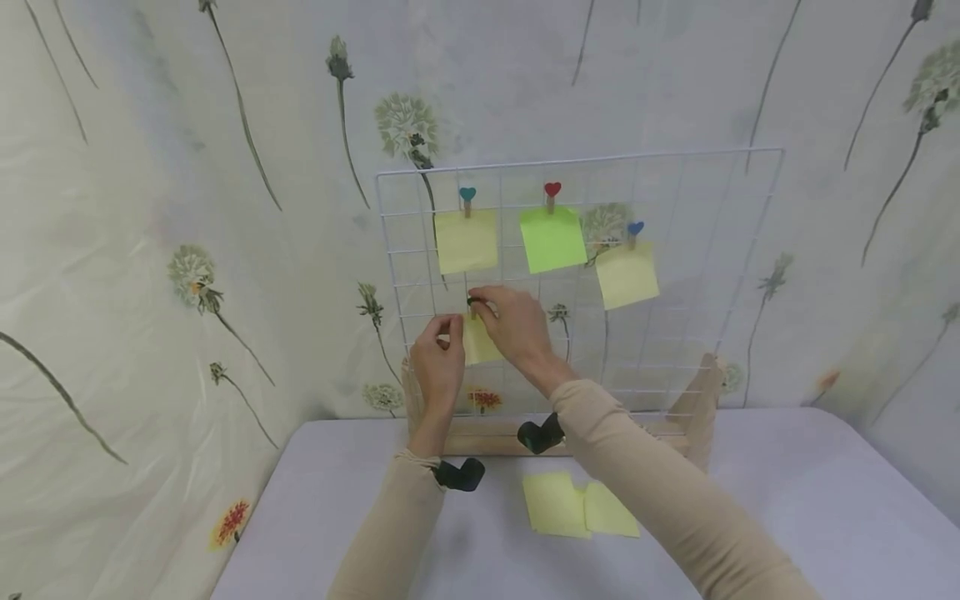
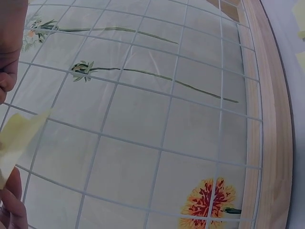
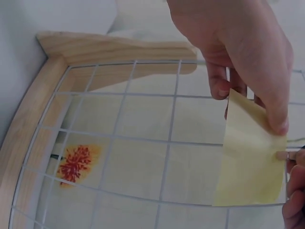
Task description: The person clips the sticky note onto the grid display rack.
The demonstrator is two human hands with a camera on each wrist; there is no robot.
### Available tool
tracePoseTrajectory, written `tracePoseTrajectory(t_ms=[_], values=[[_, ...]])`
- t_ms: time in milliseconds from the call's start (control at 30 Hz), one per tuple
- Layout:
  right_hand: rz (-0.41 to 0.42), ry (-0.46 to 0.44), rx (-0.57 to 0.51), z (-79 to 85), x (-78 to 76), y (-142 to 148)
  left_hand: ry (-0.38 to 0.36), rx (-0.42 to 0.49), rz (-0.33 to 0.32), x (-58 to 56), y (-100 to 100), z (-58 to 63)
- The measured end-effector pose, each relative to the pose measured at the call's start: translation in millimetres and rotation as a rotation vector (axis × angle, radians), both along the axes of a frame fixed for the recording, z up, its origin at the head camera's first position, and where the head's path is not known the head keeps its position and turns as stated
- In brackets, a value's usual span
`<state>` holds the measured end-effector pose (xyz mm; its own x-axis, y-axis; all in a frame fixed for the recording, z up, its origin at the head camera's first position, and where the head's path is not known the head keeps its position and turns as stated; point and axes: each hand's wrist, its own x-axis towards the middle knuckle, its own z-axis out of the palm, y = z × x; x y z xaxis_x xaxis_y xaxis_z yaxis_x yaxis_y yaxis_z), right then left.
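Observation:
My left hand [image 1: 437,367] pinches a pale yellow sticky note [image 1: 478,342] at its left edge, against the white wire grid [image 1: 525,367]. In the right wrist view, the left thumb lies over the edge of the note [image 3: 248,167]. My right hand [image 1: 519,329] grips a small wooden clothespin [image 3: 282,155] at the note's top edge; a dark top shows between the fingertips in the head view. The left wrist view shows the note [image 2: 19,138] bent outward, with part of the right hand [image 2: 8,71] above it.
Higher on the grid, clothespins with teal [image 1: 468,193], red [image 1: 552,189] and blue [image 1: 636,227] hearts hold a yellow, a green and another yellow note. A wooden stand [image 1: 701,408] supports the grid. Loose yellow notes [image 1: 555,504] lie on the white table [image 1: 780,500] before it.

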<state>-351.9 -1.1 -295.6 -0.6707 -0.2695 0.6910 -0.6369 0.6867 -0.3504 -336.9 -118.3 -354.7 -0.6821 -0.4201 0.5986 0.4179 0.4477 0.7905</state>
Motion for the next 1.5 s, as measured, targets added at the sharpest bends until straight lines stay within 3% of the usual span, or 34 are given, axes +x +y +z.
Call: tracePoseTrajectory(t_ms=[633, 967, 1200, 1500], values=[[-0.03, -0.013, 0.01, -1.9, 6.7, 1, 0.002, -0.006, 0.016, 4.7, 5, -1.7], [0.008, -0.071, -0.059, -2.2, 10.0, 5, 0.0, -0.001, 0.024, 4.1, 3, -5.7], [0.022, -0.004, -0.1, -2.5, 10.5, 9, -0.027, -0.011, 0.029, 3.5, 0, -7.4], [0.024, -0.045, -0.119, -15.1, 10.7, 27, -0.06, -0.03, 0.05, 5.6, -2, -9.8]])
